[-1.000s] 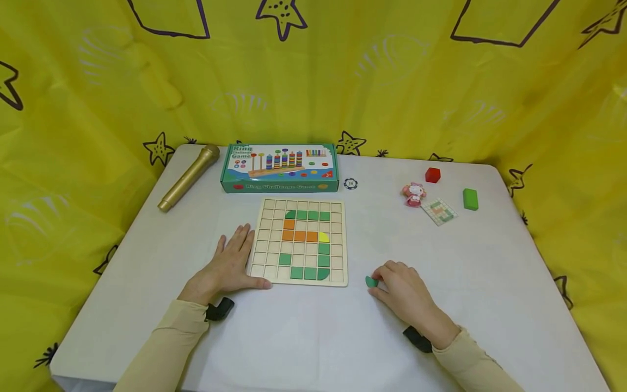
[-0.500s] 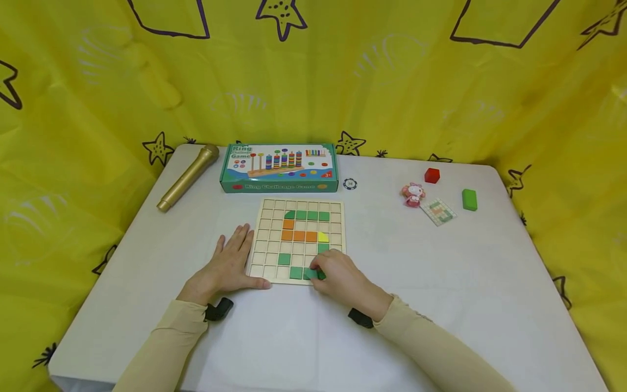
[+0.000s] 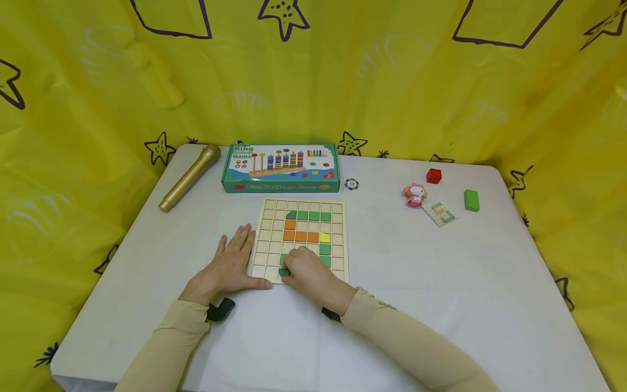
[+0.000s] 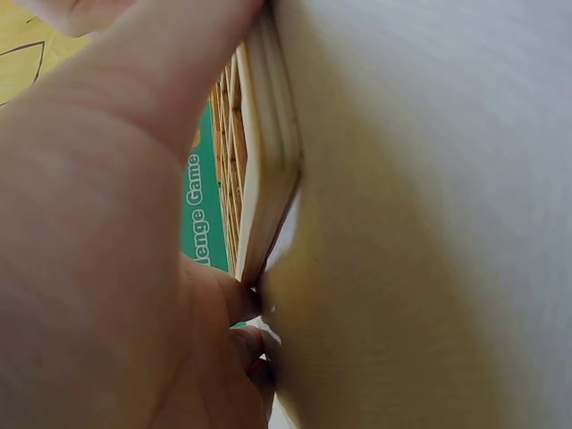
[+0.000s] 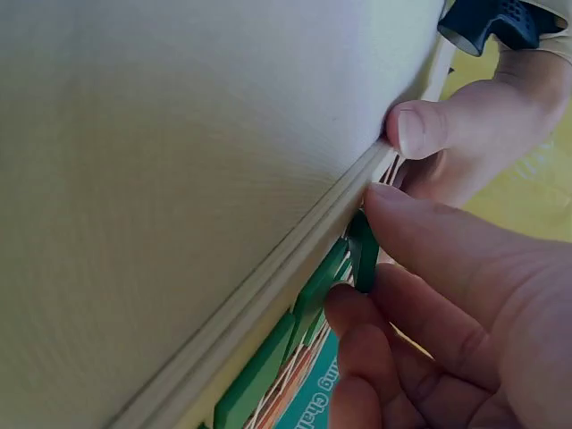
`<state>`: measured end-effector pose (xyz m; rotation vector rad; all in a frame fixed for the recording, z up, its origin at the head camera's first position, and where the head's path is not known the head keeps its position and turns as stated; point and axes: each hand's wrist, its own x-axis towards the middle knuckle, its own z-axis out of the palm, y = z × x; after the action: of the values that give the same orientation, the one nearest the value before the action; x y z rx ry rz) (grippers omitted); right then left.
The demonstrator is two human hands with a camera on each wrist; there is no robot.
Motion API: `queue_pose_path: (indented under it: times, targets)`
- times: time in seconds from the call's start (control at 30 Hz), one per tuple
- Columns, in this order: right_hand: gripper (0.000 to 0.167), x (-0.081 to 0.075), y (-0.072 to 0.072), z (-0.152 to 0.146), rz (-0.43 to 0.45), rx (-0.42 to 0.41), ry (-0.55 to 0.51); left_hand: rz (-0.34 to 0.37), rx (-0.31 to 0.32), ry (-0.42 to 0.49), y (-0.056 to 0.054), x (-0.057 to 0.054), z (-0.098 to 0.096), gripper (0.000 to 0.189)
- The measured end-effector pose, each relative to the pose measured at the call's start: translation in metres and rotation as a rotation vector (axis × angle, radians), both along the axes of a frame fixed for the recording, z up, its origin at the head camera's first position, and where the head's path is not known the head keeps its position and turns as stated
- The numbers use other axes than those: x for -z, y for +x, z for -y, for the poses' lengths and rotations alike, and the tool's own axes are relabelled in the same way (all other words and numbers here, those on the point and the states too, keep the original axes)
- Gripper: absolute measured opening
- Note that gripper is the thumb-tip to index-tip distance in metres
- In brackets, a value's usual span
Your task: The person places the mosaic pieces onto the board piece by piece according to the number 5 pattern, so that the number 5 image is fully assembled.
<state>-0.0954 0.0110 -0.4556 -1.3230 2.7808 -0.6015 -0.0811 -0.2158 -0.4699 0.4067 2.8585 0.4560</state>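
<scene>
A wooden grid board [image 3: 338,222] lies before me with green, orange and yellow tiles set in its squares. My left hand [image 3: 227,269] rests at the board's left side, fingers spread and straight, thumb along the front-left corner. In the right wrist view, my right hand [image 5: 438,295] pinches a green tile [image 5: 362,252] between thumb and fingers, tilted over the board's front row beside other green tiles [image 5: 259,371]. The head view shows this hand covering part of the bottom rows. A yellow rounded tile [image 3: 324,238] sits right of the orange row [image 3: 301,236].
Behind the board stands a green game box [image 3: 281,169], with a gold microphone [image 3: 190,178] to its left and a poker chip [image 3: 351,184] to its right. Farther right are a pink figurine [image 3: 415,196], a pattern card [image 3: 441,213], a red block [image 3: 433,176] and a green block [image 3: 471,200].
My right hand has carried the green tile leftward from the table right of the board to the board's front row, near the front-left. The left hand stays in place.
</scene>
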Motion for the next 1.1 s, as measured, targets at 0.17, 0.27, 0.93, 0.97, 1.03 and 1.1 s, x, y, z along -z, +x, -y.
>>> queue_pose_path:
  times: [0.17, 0.27, 0.93, 0.97, 1.03, 1.1]
  targets:
    - [0.016, 0.002, 0.001, -0.002, -0.007, 0.023, -0.009, 0.0, 0.008, -0.005, -0.001, 0.001, -0.001, 0.136]
    - [0.018, 0.004, 0.001, -0.005, 0.002, 0.041, -0.025, 0.004, 0.014, -0.018, -0.002, 0.001, -0.003, 0.137]
    - [0.028, -0.014, -0.038, -0.12, 0.089, 0.412, -0.18, -0.058, -0.009, -0.065, -0.016, -0.024, -0.008, 0.128]
    - [0.031, -0.014, -0.042, -0.133, 0.072, 0.459, -0.176, -0.093, -0.016, -0.059, -0.019, -0.028, -0.009, 0.125]
    - [0.038, -0.013, -0.05, -0.161, 0.016, 0.549, -0.156, -0.179, -0.026, -0.049, -0.027, -0.036, -0.008, 0.121]
    - [0.051, -0.012, -0.057, -0.187, -0.062, 0.633, -0.104, -0.255, -0.042, -0.047, -0.037, -0.043, -0.007, 0.117]
